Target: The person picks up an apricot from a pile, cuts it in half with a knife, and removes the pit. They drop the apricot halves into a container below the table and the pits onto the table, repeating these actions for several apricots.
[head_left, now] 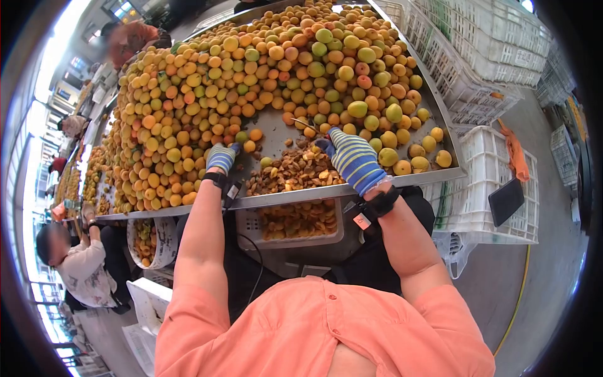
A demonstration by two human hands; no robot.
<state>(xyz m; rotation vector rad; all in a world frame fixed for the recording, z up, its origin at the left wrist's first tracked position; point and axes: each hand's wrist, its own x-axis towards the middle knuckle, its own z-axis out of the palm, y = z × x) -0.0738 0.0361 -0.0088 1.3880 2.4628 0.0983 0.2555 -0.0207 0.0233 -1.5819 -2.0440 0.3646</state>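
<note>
My left hand [222, 157], in a blue and yellow striped glove, is at the near edge of a big heap of apricots [207, 81]. Its thumb stands apart, close to a green apricot [241, 137], and I see no fruit between the fingers; some fingertips are hidden against the heap. My right hand [355, 160], gloved alike, is closed around a small knife [304, 124] whose thin blade points up and left over the metal tray. Below and between the hands lies a pile of brown apricot pits and scraps [295, 171].
The metal tray's front rim [282, 196] runs before me. Beneath it sits a white crate [300, 223] of cut apricots, with a white bucket [151, 242] to its left. Stacked plastic crates [483, 50] stand at right. A co-worker [81, 264] sits at left, another person [132, 41] beyond.
</note>
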